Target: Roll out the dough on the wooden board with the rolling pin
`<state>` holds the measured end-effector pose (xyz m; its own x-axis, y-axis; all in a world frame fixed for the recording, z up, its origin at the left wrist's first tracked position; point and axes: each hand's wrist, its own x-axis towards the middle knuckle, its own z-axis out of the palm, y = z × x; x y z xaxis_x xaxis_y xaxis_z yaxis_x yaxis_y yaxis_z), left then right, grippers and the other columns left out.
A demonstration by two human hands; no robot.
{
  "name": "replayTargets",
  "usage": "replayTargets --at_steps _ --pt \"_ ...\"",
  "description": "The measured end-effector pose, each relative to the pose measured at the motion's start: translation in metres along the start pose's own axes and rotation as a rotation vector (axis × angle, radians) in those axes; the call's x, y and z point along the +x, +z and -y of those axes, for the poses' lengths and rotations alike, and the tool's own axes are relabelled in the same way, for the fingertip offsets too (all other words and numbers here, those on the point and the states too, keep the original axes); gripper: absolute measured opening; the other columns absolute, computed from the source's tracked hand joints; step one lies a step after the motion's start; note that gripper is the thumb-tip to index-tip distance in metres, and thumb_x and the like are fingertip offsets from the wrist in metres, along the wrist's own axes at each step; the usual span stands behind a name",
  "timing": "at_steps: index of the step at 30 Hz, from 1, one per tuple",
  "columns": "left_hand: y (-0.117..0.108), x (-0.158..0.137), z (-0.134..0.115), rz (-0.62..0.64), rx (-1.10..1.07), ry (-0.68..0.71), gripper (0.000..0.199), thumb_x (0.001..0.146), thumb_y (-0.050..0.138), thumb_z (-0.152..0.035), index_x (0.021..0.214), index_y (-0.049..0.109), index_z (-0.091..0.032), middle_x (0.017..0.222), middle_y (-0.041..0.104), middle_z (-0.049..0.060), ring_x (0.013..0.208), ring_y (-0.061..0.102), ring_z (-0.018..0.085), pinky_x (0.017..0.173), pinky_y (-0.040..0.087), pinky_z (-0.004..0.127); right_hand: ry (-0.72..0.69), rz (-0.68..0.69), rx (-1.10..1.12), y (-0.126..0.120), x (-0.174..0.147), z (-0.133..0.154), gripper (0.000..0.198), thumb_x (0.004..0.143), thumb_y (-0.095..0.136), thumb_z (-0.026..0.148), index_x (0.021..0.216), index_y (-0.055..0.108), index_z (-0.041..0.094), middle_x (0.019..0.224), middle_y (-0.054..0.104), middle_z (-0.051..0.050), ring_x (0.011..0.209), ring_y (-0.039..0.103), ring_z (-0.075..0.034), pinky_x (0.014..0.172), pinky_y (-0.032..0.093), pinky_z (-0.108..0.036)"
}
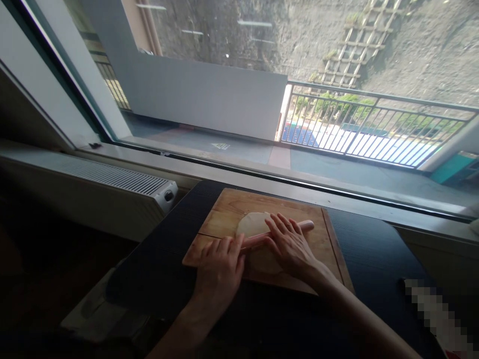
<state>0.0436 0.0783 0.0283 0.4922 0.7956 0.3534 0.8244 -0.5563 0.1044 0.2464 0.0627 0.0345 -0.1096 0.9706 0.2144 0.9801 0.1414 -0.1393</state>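
A pinkish rolling pin (255, 241) lies aslant across a flat, pale sheet of dough (250, 224) on a wooden cutting board (234, 202). My left hand (220, 259) is closed over the pin's left end, with the thumb and forefinger against it. Farther along, my right hand (290, 244) grips the pin from above, its fingers fairly straight across it and the thumb on the near side. The pin's rounded right end sticks out past the right fingers. Part of the dough is hidden under the pin and my right hand; some shows on the near side.
The board rests on a dark table (374, 249) by a large window. A white radiator (112, 174) stands left of the table, below the sill (262, 184). At the table's right edge is a pixelated, unreadable object (434, 309). Outside are a railing (348, 124) and a wall.
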Motion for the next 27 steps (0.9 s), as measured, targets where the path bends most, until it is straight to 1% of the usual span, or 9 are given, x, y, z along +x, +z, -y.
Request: replayTargets --at_steps 2,4,10,13,16,19,22,24,27 --pt "-0.001 -0.003 -0.002 0.003 -0.022 0.004 0.039 0.086 0.046 -0.026 0.125 0.050 -0.021 0.099 0.059 0.007 0.091 0.052 0.023 0.082 0.037 0.039 -0.004 -0.012 -0.015 0.000 -0.011 0.000 0.053 0.093 0.027 0.050 0.138 0.032 0.023 0.146 0.030 -0.005 0.135 0.018 -0.022 0.109 0.012 -0.042" --pt "-0.002 -0.001 0.000 0.009 -0.028 -0.009 0.037 0.086 0.047 -0.029 0.123 0.052 -0.021 0.096 0.059 0.006 0.089 0.053 0.023 0.081 0.038 0.039 0.014 -0.015 -0.020 0.001 0.003 0.002 0.051 0.093 0.026 0.051 0.134 0.038 0.023 0.144 0.033 -0.005 0.135 0.020 -0.023 0.109 0.014 -0.042" --pt "-0.002 0.013 0.023 -0.005 0.016 -0.122 0.039 0.088 0.044 -0.033 0.122 0.052 -0.016 0.096 0.060 0.007 0.091 0.054 0.024 0.079 0.040 0.038 0.063 0.060 0.018 0.014 0.117 0.014 0.044 0.094 0.023 0.047 0.118 0.053 0.025 0.130 0.049 -0.005 0.130 0.028 -0.023 0.102 0.024 -0.042" --pt "-0.002 0.012 0.031 -0.014 0.036 -0.152 0.040 0.088 0.044 -0.032 0.124 0.050 -0.016 0.097 0.060 0.008 0.092 0.054 0.024 0.077 0.041 0.038 0.093 0.083 0.040 0.016 0.141 0.024 0.047 0.093 0.024 0.048 0.117 0.054 0.021 0.128 0.051 -0.008 0.129 0.030 -0.025 0.100 0.027 -0.043" --pt "-0.002 0.004 0.028 -0.020 -0.003 -0.118 0.038 0.088 0.045 -0.029 0.124 0.050 -0.018 0.097 0.059 0.007 0.094 0.054 0.023 0.082 0.040 0.038 0.036 0.032 0.045 0.012 0.114 0.028 0.045 0.094 0.023 0.045 0.120 0.052 0.023 0.133 0.047 -0.006 0.133 0.024 -0.024 0.103 0.023 -0.043" --pt "0.000 -0.005 0.020 -0.032 -0.071 -0.071 0.038 0.087 0.046 -0.027 0.124 0.050 -0.020 0.096 0.060 0.006 0.092 0.054 0.022 0.085 0.039 0.039 -0.045 -0.033 0.034 0.007 0.055 0.026 0.041 0.095 0.024 0.042 0.122 0.050 0.026 0.134 0.046 -0.003 0.135 0.020 -0.022 0.107 0.018 -0.041" --pt "0.003 -0.011 0.013 -0.048 -0.133 -0.033 0.038 0.086 0.047 -0.026 0.123 0.049 -0.020 0.099 0.060 0.006 0.093 0.054 0.023 0.086 0.039 0.040 -0.038 -0.064 0.009 0.004 0.007 0.022 0.047 0.093 0.029 0.046 0.132 0.040 0.023 0.142 0.037 -0.005 0.135 0.020 -0.022 0.109 0.015 -0.041" --pt "0.004 -0.012 0.012 -0.055 -0.151 -0.027 0.038 0.086 0.048 -0.027 0.123 0.049 -0.019 0.100 0.060 0.007 0.094 0.054 0.023 0.086 0.039 0.040 -0.024 -0.072 -0.005 0.004 -0.001 0.021 0.051 0.092 0.031 0.048 0.135 0.036 0.022 0.145 0.031 -0.006 0.135 0.020 -0.023 0.109 0.014 -0.041" --pt "0.004 -0.006 0.016 -0.047 -0.134 -0.048 0.036 0.087 0.046 -0.033 0.119 0.052 -0.018 0.097 0.061 0.007 0.091 0.054 0.023 0.084 0.040 0.040 -0.022 -0.053 -0.004 0.006 0.028 0.023 0.043 0.094 0.026 0.045 0.126 0.047 0.025 0.139 0.041 -0.004 0.134 0.022 -0.023 0.108 0.016 -0.042"
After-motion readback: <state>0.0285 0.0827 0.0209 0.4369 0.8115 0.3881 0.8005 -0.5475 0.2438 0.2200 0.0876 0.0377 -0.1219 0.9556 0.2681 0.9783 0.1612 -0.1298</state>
